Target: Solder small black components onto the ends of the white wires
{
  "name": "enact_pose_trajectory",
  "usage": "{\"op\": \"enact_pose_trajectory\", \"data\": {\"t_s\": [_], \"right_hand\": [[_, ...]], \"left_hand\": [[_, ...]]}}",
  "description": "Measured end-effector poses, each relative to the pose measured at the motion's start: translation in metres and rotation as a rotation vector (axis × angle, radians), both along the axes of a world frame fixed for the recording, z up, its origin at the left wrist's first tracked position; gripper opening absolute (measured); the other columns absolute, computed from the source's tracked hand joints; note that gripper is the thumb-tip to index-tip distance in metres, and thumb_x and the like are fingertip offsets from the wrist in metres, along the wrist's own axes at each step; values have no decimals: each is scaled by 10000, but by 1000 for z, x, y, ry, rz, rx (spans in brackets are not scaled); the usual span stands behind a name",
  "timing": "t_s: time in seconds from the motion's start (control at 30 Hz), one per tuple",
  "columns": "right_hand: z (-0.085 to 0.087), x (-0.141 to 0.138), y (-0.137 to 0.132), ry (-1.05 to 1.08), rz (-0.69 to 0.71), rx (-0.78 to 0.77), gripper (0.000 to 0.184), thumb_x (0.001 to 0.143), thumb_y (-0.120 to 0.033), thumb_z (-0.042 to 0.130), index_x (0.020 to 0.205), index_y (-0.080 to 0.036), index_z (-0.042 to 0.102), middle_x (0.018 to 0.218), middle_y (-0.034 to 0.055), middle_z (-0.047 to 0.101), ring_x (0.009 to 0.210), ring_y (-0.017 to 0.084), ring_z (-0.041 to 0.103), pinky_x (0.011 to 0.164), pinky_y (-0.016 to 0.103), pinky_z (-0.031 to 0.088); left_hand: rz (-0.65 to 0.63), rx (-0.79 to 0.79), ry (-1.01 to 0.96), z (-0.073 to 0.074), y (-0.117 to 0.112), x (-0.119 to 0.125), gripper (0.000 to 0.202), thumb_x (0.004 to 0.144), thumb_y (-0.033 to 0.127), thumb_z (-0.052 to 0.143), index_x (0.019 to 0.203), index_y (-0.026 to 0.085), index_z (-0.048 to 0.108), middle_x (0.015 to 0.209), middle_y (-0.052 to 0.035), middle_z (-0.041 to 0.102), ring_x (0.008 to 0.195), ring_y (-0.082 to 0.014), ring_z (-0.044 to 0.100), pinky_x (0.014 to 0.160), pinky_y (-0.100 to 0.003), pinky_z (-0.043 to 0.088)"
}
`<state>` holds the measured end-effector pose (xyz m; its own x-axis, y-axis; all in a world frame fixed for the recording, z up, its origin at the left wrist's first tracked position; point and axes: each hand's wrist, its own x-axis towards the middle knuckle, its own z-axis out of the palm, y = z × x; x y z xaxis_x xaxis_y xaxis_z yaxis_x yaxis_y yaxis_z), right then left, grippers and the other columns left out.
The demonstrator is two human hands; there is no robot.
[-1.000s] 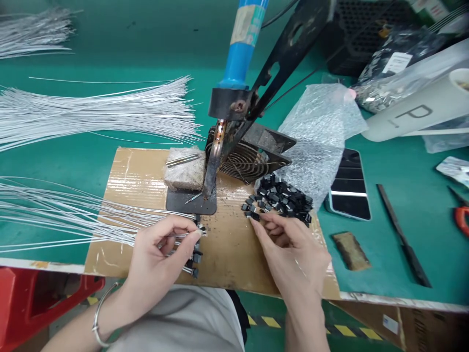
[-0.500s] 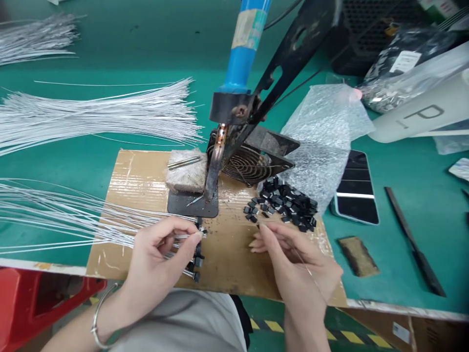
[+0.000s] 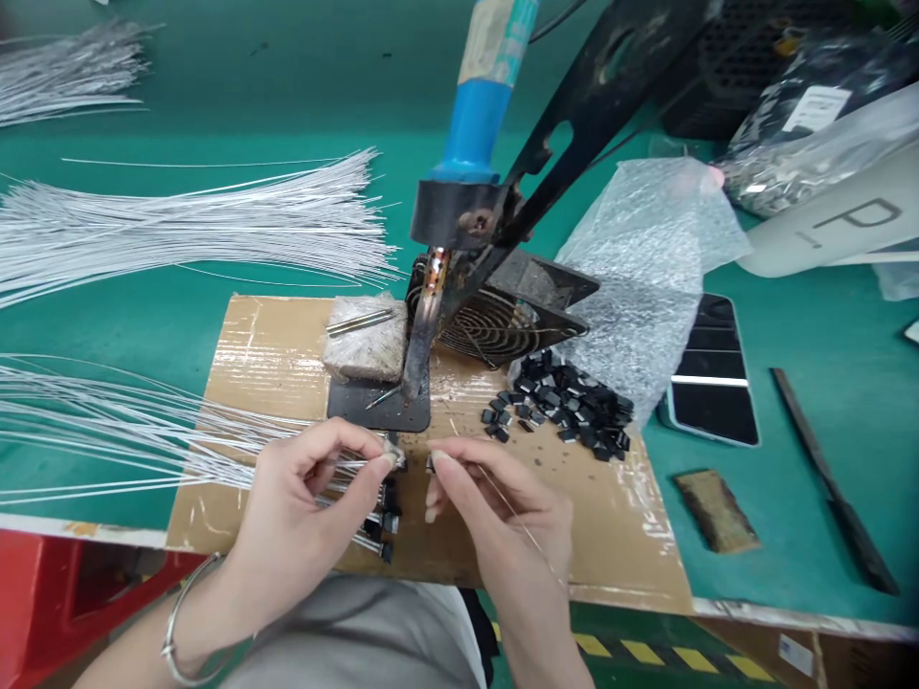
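My left hand (image 3: 312, 522) pinches the end of a white wire between thumb and forefinger, over the cardboard. Beneath it lie several white wires (image 3: 165, 435) with small black connectors (image 3: 389, 522) on their ends. Just to the right, my right hand (image 3: 503, 517) is closed on a small dark piece, apparently a black connector, at its fingertips. A thin solder wire (image 3: 527, 538) also runs through this hand. The fingertips of both hands are close together but apart. Above them, the tip of a blue-handled soldering iron (image 3: 480, 124) points down in its stand.
Loose black connectors (image 3: 567, 402) are heaped on the cardboard (image 3: 610, 545). Behind stand a small fan (image 3: 503, 321) and a pale block (image 3: 363, 354). A large white wire bundle (image 3: 215, 225) lies left; bubble wrap (image 3: 638, 277), a phone (image 3: 714, 383) and a dark flat tool (image 3: 833, 478) lie right.
My right hand has moved left from beside the connector heap to near my left fingertips, bringing a small dark piece and the solder wire. My left hand has barely moved.
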<state>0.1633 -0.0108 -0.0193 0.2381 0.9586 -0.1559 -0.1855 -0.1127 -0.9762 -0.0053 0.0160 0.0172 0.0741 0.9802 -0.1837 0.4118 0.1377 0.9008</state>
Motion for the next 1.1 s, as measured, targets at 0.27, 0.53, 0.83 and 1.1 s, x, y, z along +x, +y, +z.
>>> {"op": "enact_pose_trajectory", "data": {"t_s": [0.27,0.53,0.83,1.1], "right_hand": [[-3,-12,1,72,50,23,75,917,-244,780,897,-259,851,698,-12,697,479,73,581,414,159,474],[-2,-14,1,52,50,54,147,925,-218,762,958,-312,871,690,-16,692,489,79,576,418,173,459],[5,-16,4,55,38,26,177,892,-189,766,936,-315,882,647,-16,672,466,81,579,410,165,481],[-1,-16,-3,-47,30,55,186,1005,-278,664,991,-276,850,709,-16,634,501,78,566,443,180,471]], "left_hand": [[-56,-21,-123,11,7,1,132,875,177,696,755,218,732,801,-12,802,672,-142,688,566,-222,490],[-18,-8,-165,10,7,3,148,857,126,698,742,216,724,780,-8,790,702,-142,719,615,-214,538],[8,-1,-181,9,8,5,142,840,121,700,725,202,717,777,-17,786,720,-136,734,638,-195,559],[4,-60,-219,3,8,6,128,847,143,699,728,191,704,797,-24,778,751,-138,735,666,-197,561]]}}
